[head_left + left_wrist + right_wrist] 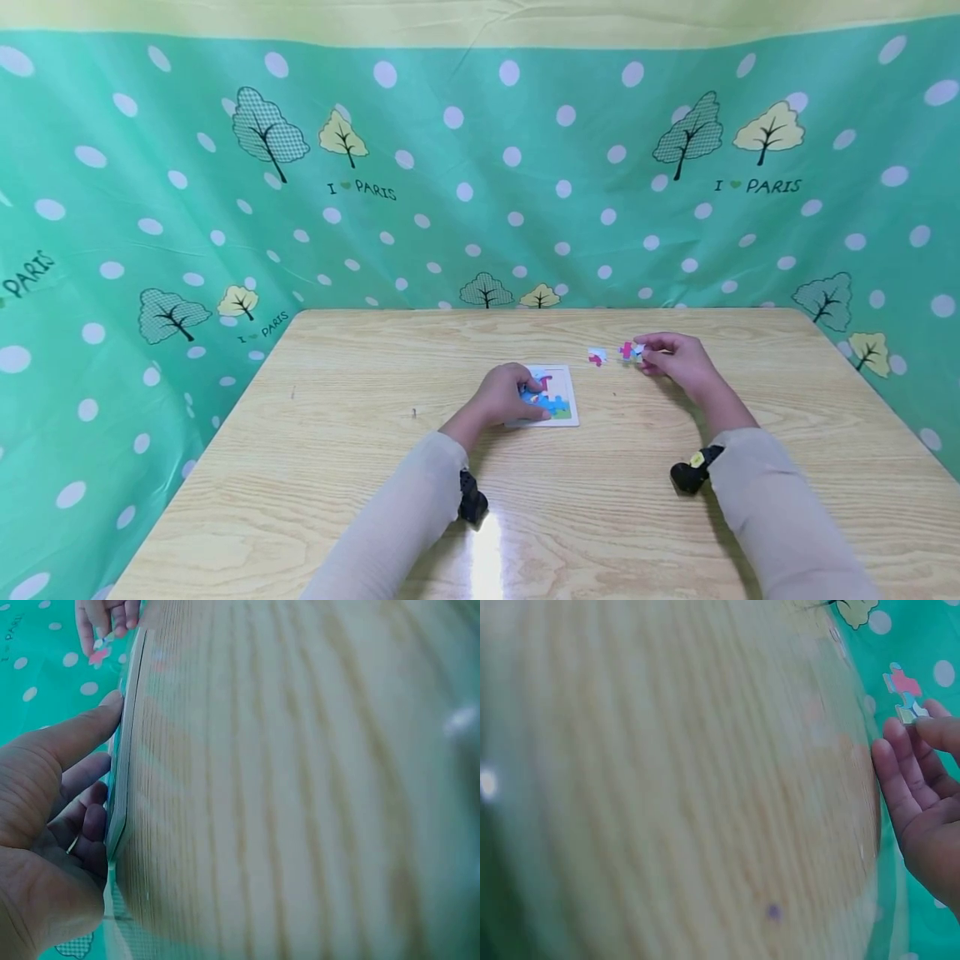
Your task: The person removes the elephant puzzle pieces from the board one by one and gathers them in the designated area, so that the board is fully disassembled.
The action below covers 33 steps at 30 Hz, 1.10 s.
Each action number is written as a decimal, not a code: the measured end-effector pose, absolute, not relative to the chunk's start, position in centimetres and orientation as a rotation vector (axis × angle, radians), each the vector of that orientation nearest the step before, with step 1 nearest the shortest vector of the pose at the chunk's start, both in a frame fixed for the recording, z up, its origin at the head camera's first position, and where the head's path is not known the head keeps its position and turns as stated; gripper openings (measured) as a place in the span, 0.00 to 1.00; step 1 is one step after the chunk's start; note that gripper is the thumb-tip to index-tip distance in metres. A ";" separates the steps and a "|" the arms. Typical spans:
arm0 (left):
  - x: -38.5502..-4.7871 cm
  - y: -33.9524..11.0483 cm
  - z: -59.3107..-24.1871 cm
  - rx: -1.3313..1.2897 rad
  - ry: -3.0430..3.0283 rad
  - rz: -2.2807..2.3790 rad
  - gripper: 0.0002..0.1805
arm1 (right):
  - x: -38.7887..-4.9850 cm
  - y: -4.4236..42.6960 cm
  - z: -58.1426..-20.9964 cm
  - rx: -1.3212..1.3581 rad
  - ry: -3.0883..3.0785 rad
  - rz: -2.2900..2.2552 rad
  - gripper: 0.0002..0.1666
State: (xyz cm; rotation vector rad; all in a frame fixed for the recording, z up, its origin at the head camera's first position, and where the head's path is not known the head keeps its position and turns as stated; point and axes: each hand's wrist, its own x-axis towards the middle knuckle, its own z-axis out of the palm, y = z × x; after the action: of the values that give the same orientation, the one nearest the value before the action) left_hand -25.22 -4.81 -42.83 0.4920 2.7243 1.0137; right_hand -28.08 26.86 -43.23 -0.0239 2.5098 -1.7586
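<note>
Fingers are working over the wooden tabletop (585, 508): the left hand's (504, 395) are resting spread on a framed jigsaw puzzle (558, 388), the right hand's (681, 362) are pinching joined jigsaw pieces (627, 351); a loose jigsaw piece (597, 356) is lying just left of these.

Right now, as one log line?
left hand: touches part-filled jigsaw tray | right hand: pinches jigsaw segment | loose jigsaw piece: on table
</note>
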 end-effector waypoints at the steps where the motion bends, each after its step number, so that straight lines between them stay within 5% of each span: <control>1: -25.2 -4.8 -42.8 0.491 2.723 1.014 0.18 | -28.1 26.9 -43.3 -0.025 2.517 -1.747 0.21; 33: -25.6 -4.8 -43.3 0.481 2.713 1.011 0.17 | -29.7 26.9 -43.9 -0.053 2.787 -1.335 0.17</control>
State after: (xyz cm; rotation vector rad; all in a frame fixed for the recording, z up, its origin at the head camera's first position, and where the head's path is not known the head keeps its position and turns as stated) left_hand -25.62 -4.83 -43.25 0.4811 2.7130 1.0114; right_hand -29.67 26.86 -43.90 -0.0532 2.7869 -1.3348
